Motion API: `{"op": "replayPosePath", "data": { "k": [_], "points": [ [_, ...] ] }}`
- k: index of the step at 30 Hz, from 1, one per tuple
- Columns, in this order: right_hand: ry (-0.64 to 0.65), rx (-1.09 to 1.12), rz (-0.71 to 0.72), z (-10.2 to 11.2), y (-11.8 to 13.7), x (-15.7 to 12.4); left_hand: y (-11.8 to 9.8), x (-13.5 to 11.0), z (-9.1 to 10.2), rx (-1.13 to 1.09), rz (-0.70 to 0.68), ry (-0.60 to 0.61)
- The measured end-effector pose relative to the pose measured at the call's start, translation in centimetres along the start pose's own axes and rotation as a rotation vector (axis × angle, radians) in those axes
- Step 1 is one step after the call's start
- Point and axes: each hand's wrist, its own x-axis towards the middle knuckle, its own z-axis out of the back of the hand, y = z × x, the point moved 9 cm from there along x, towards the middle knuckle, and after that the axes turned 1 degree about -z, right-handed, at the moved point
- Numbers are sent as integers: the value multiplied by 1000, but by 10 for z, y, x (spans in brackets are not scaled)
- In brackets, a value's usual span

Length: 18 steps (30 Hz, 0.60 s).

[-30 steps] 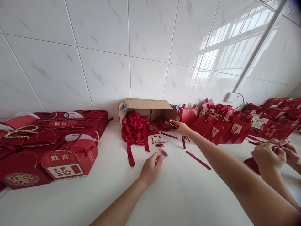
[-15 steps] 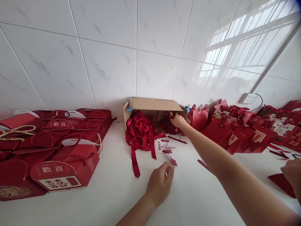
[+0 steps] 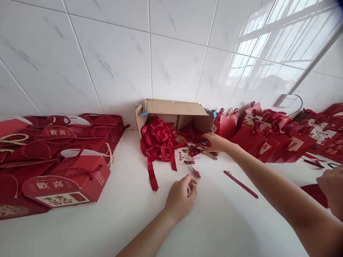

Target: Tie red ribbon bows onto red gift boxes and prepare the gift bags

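My right hand [image 3: 215,142] is at the front right of an open cardboard box [image 3: 175,107], fingers closed on dark red straps [image 3: 207,143] with gold fittings; some spill onto the table beneath it. My left hand [image 3: 182,194] hovers over or rests on the white table, fingers curled and thumb near the index; what they hold, if anything, is hidden. Bright red ribbons [image 3: 160,137] fill the box's left compartment and hang over its front. Before the box lie a printed white card [image 3: 180,157] and a small red tag [image 3: 196,172]. A lone red strap [image 3: 241,184] lies near my right forearm.
Red gift boxes [image 3: 66,178] with rope handles crowd the left side. Red bags [image 3: 248,141] stand in rows along the wall at right. Another person's hand [image 3: 332,189] is at the right edge beside a dark red piece [image 3: 314,192]. A wall socket [image 3: 286,100] is behind the bags.
My right hand has drawn back from inside the box towards its front right, bringing gold-fitted straps out. My left hand has stayed almost in place. The view has shifted slightly.
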Motion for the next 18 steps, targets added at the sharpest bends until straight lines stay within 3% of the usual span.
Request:
{"op": "replayPosePath", "data": {
  "k": [4, 8, 10, 14, 18],
  "points": [
    [73, -23, -95, 14, -19, -28, -2, 1, 0, 7, -7, 5],
    [384, -45, -219, -19, -42, -84, -5, 1, 0, 25, -36, 4],
    [481, -50, -272, -40, -49, -111, -6, 1, 0, 43, -49, 3],
    [458, -26, -268, -61, -44, -133, -8, 1, -1, 66, -78, -3],
    [365, -1, -193, -56, -25, -117, -7, 0, -1, 88, -92, -18]
  ]
}}
